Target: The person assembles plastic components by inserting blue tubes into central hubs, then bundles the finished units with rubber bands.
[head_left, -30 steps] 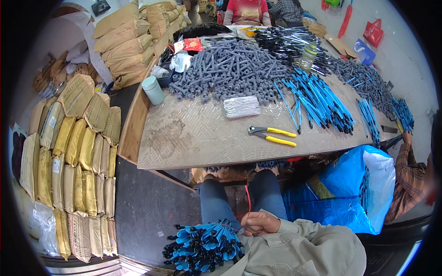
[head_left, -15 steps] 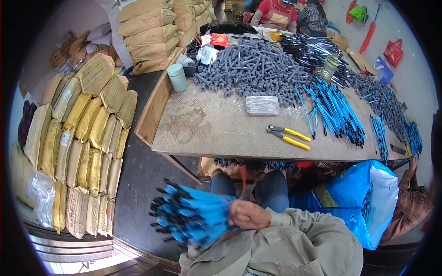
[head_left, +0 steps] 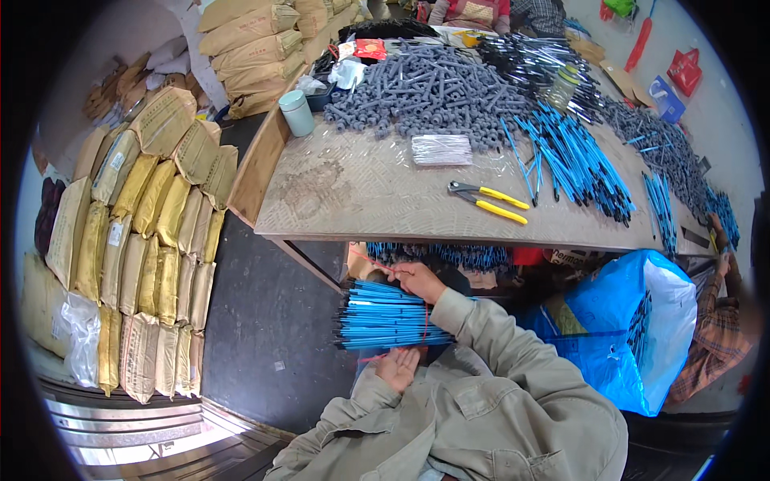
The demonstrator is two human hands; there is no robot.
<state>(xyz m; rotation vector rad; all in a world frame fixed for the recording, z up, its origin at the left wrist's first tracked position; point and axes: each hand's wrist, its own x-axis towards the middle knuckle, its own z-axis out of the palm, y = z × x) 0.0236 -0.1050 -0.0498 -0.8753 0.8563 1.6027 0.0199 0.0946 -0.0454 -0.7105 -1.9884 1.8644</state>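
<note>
A thick bundle of thin blue sticks with black tips (head_left: 383, 319) lies crosswise over my lap, and a red string (head_left: 426, 319) passes around its right part. At the bundle's far side, my right hand (head_left: 419, 282) is closed on the string, whose loose end sticks out to the left. On the near side my left hand (head_left: 398, 369) is turned palm up against the bundle. A short red end shows beside its thumb, and the fingers look curled on the string there, partly hidden.
On the table (head_left: 345, 208) lie yellow-handled pliers (head_left: 489, 200), a pack of thin white sticks (head_left: 442, 150), a heap of grey plastic parts (head_left: 433, 92) and more blue sticks (head_left: 581, 164). A blue bag (head_left: 593, 329) stands right; stacked sacks (head_left: 144, 240) stand left. Other people work nearby.
The bundle has turned from tilted in my right hand to lying level across my lap, with red string around it. My right hand has moved to its far side; my left hand has come into view.
</note>
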